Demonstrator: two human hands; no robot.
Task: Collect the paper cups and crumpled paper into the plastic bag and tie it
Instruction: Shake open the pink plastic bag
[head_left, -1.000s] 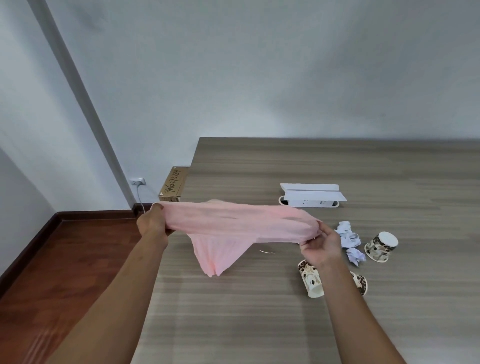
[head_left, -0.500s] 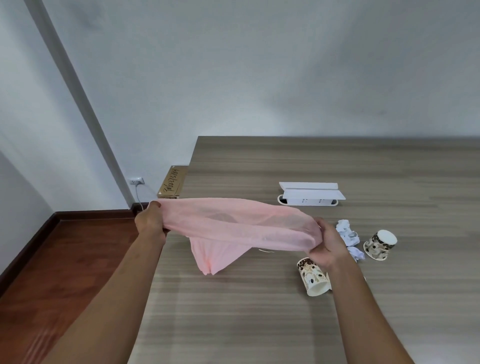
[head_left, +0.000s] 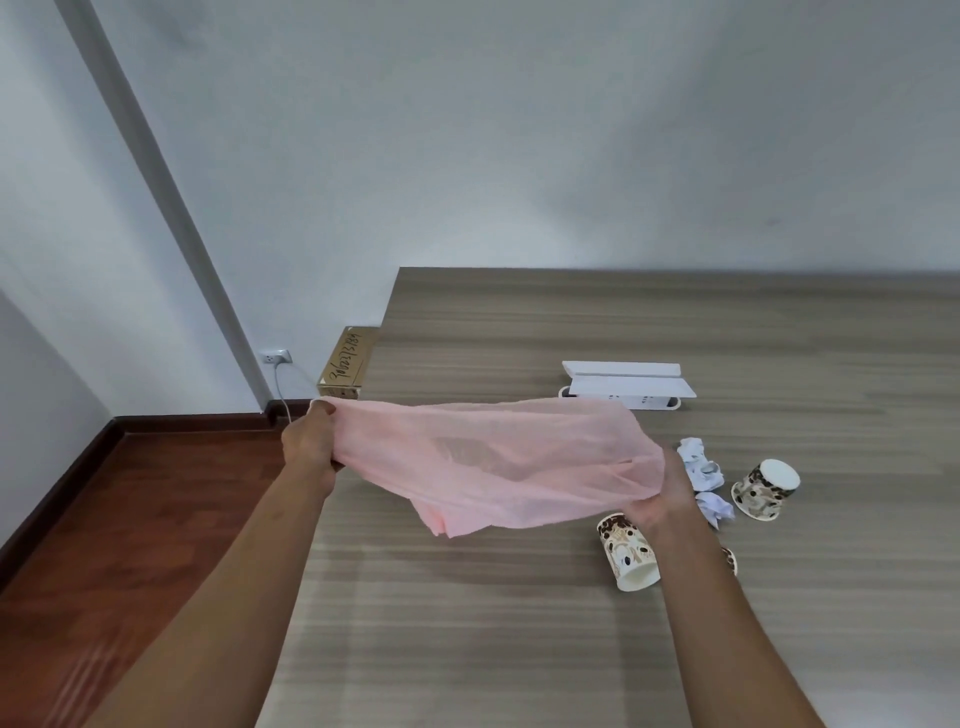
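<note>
A thin pink plastic bag (head_left: 498, 462) is stretched wide in the air above the wooden table (head_left: 519, 649). My left hand (head_left: 310, 441) grips its left edge and my right hand (head_left: 662, 493) grips its right edge. A patterned paper cup (head_left: 627, 556) lies on its side just below my right hand. Another paper cup (head_left: 764, 488) lies tipped over further right. A third cup (head_left: 730, 560) is mostly hidden behind my right forearm. Two crumpled paper balls, a larger one (head_left: 700, 465) and a smaller one (head_left: 716, 508), lie between my right hand and the right cup.
A white power strip box (head_left: 626, 385) sits on the table behind the bag. A cardboard box (head_left: 347, 371) stands on the floor by the table's left edge, near a wall socket (head_left: 276, 357) with a cable. Red-brown wooden floor lies to the left.
The bag's mouth has spread wider and its hanging bottom has risen. My right hand has shifted slightly right and down. The cups and paper have not moved.
</note>
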